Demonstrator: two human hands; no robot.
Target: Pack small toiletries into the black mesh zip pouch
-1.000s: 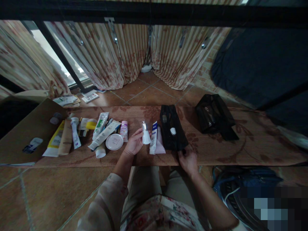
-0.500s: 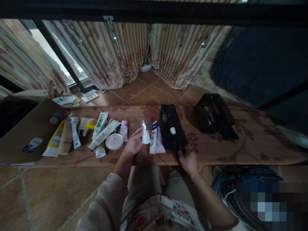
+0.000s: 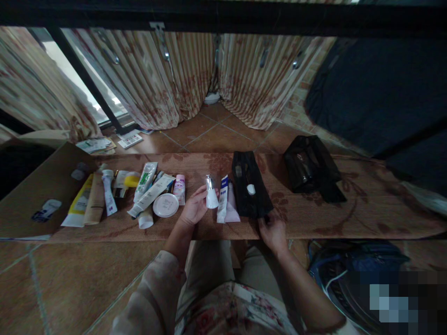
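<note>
A white bottle with a shiny silver top is in my left hand, held upright above the cloth. Two tubes lie just right of it: a white and blue tube and a pale lilac tube. Beside them is a black mesh pouch with a small white item showing at its middle. My right hand has its fingers closed at the near right corner of this pouch, pinching its edge.
Left of my hands lie several tubes, a round white-lidded tub and a pink bottle. A cardboard box stands at the far left. Another black mesh pouch sits right. A dark blue backpack rests on the floor.
</note>
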